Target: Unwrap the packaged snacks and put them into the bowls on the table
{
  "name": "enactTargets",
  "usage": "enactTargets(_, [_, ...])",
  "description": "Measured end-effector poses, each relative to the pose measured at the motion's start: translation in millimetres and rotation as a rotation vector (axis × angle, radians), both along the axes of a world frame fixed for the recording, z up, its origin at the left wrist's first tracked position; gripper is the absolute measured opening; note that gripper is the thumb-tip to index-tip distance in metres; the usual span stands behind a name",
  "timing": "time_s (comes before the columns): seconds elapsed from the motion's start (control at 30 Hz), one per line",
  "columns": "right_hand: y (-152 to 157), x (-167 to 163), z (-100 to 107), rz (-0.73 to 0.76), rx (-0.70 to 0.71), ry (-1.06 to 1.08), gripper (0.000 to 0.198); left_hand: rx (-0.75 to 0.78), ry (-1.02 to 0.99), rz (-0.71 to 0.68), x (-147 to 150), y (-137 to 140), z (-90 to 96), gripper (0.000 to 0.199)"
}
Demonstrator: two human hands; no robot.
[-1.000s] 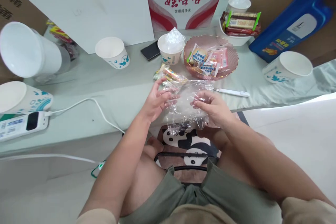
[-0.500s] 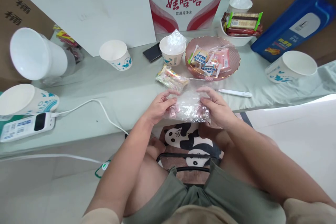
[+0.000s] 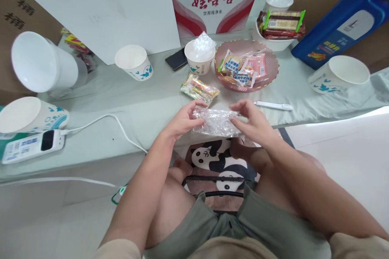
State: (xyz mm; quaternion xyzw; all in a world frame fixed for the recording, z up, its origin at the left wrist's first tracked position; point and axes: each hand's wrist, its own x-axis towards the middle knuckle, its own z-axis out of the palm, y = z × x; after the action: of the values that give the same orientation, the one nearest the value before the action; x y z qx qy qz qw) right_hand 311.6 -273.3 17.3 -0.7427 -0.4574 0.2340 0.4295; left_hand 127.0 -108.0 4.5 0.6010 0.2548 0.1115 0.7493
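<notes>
A crinkled clear plastic bag, flattened into a strip, lies across the front edge of the table between my hands. My left hand grips its left end, thumb in front and fingers behind. At the right end, my right hand has its thumb on the plastic; its fingertips are slightly blurred behind. Just beyond the bag are wrapped snacks in a clear and yellow-green packet. Further back stands a pink scalloped bowl with several wrapped biscuits.
A white pen-like cutter lies right of my hands. Paper cups stand around the table, one with crumpled plastic. A dark phone, a power bank with a white cable, a snack tub and a blue bottle surround the area.
The plastic bag has been folded down from a taller sheet into a narrower strip. My right hand's fingers have spread a little; both hands stay in nearly the same place.
</notes>
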Motion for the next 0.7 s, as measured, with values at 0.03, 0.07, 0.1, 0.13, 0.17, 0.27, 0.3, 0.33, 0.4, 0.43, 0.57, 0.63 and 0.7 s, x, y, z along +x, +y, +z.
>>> enactTargets(0.03, [-0.3, 0.3, 1.2, -0.034, 0.068, -0.028, 0.036, 0.011, -0.012, -0.021, 0.3, 0.4, -0.6, 0.052])
enactTargets(0.07, [-0.2, 0.3, 3.3, -0.034, 0.112, -0.039, 0.043, 0.025, -0.022, -0.05, 0.7, 1.1, -1.2, 0.054])
enactTargets(0.1, [0.5, -0.2, 5.9, 0.003, 0.113, -0.036, 0.048, 0.044, -0.028, -0.084, 1.4, 2.0, -1.8, 0.056])
enactTargets(0.13, [1.8, -1.2, 8.7, 0.069, 0.066, -0.022, 0.05, 0.07, -0.031, -0.115, 2.4, 3.0, -2.1, 0.058])
enactTargets(0.17, [3.4, -2.5, 11.3, 0.142, -0.017, -0.006, 0.045, 0.115, -0.031, -0.131, 3.4, 3.7, -2.0, 0.059])
enactTargets(0.27, [8.4, -6.9, 15.8, 0.23, -0.276, 0.02, 0.017, 0.473, -0.002, 0.092, 5.9, 0.5, 2.1, 0.054])
enactTargets(0.3, [9.5, -8.0, 16.1, 0.204, -0.308, 0.026, 0.016, 0.65, 0.006, 0.244, 6.2, -3.3, 5.0, 0.048])
enactTargets(0.33, [10.3, -8.8, 15.9, 0.167, -0.31, 0.036, 0.016, 0.818, 0.007, 0.381, 6.3, -8.7, 8.3, 0.038])
enactTargets(0.4, [10.7, -9.6, 14.9, 0.115, -0.258, 0.089, 0.018, 1.037, -0.01, 0.5, 6.4, -23.1, 15.0, 0.017])
enactTargets(0.43, [10.5, -9.9, 14.4, 0.12, -0.214, 0.134, 0.018, 1.045, -0.017, 0.424, 6.7, -30.9, 17.3, 0.011])
enactTargets(0.57, [8.8, -12.1, 13.0, 0.261, -0.016, 0.379, 0.024, 0.657, -0.003, 0.091, 11.4, -49.5, 14.8, 0.042])
enactTargets(0.63, [7.9, -13.5, 11.7, 0.272, 0.016, 0.385, 0.024, 0.425, -0.014, 0.015, 14.1, -47.6, 8.6, 0.044])
enactTargets(0.7, [7.5, -14.7, 9.6, 0.162, 0.059, 0.227, 0.024, 0.32, -0.007, 0.018, 15.5, -41.0, 3.5, 0.039])
